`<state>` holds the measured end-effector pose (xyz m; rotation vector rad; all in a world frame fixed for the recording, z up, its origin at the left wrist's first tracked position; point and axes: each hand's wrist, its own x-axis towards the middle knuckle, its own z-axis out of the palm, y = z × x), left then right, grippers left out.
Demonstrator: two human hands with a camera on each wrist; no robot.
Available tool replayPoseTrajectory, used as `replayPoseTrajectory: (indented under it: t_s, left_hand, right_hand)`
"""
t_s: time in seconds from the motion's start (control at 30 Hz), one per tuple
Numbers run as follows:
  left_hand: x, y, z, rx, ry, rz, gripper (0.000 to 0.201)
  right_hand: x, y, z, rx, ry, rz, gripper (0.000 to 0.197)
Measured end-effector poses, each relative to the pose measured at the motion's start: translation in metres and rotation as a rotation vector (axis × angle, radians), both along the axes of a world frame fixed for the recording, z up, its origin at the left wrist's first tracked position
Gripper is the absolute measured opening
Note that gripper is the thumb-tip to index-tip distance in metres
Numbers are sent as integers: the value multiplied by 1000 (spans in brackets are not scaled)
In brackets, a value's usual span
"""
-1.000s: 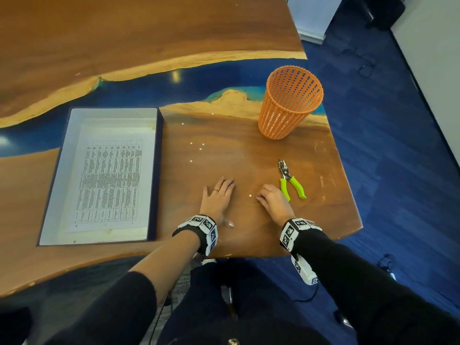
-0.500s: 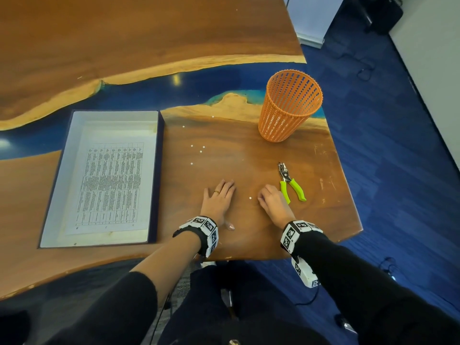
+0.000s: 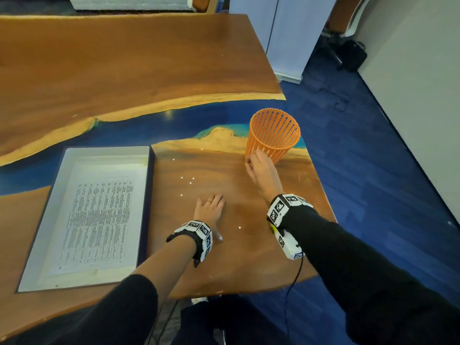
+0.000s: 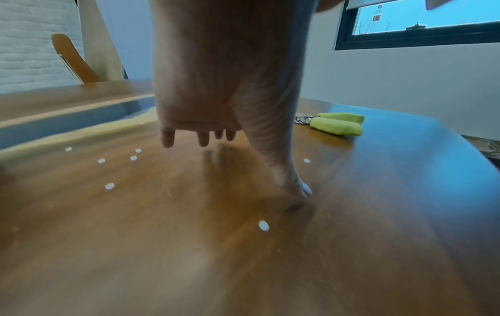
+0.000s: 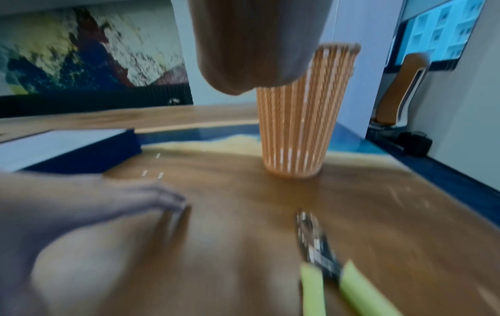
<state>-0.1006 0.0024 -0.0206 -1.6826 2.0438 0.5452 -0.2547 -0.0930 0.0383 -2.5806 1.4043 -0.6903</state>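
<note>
An orange mesh basket (image 3: 275,135) stands upright near the table's far right edge, also seen in the right wrist view as the basket (image 5: 297,132). My right hand (image 3: 260,170) is stretched forward to its lower left side, fingers bent down. Blur hides whether they touch the basket or hold anything. My left hand (image 3: 210,207) lies flat on the wood with fingers straight and thumb (image 4: 295,183) on the surface. A green-handled hole punch (image 4: 335,126) lies right of it, mostly hidden under my right wrist in the head view. Several small white paper dots (image 3: 190,183) are scattered on the table.
A shallow dark-blue box (image 3: 149,195) holding a printed sheet (image 3: 99,217) lies on the left. The table's right edge (image 3: 321,185) drops to blue carpet. One loose dot (image 3: 239,227) sits between my wrists. A chair (image 4: 73,59) stands beyond the table.
My right hand has left the spot beside the hole punch and moved forward to the basket. The left hand has stayed flat in place. The head view has tilted up.
</note>
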Motion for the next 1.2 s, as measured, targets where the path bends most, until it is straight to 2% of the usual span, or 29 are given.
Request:
replayPoseTrajectory:
  t_s: [0.13, 0.23, 0.47, 0.67, 0.77, 0.87, 1.0, 1.1, 1.2]
  left_hand:
    - [3, -16, 4, 39, -5, 14, 123]
    - [3, -21, 4, 81, -19, -8, 121]
    - [5, -21, 1, 95, -9, -18, 119]
    - [7, -21, 2, 108, 1, -12, 118]
    - [7, -18, 2, 103, 20, -3, 116]
    - [5, -12, 2, 73, 39, 6, 114]
    - [-1, -5, 0, 35, 74, 3, 113]
    - [-6, 0, -2, 29, 100, 14, 113]
    - [-12, 7, -5, 22, 111, 26, 113]
  right_hand:
    - [3, -36, 34, -34, -82, -80, 10]
    - [-1, -60, 42, 34, -165, -184, 9]
    - [-13, -82, 45, 277, -68, -397, 24]
    - [-18, -82, 47, 304, -126, -441, 14]
    - [-20, -80, 46, 212, -170, -412, 8]
    - [-16, -68, 47, 77, -181, -283, 5]
    - [0, -38, 31, -56, -39, -97, 5]
    - [8, -6, 0, -4, 48, -7, 4]
    - [7, 27, -36, 194, 98, 4, 6]
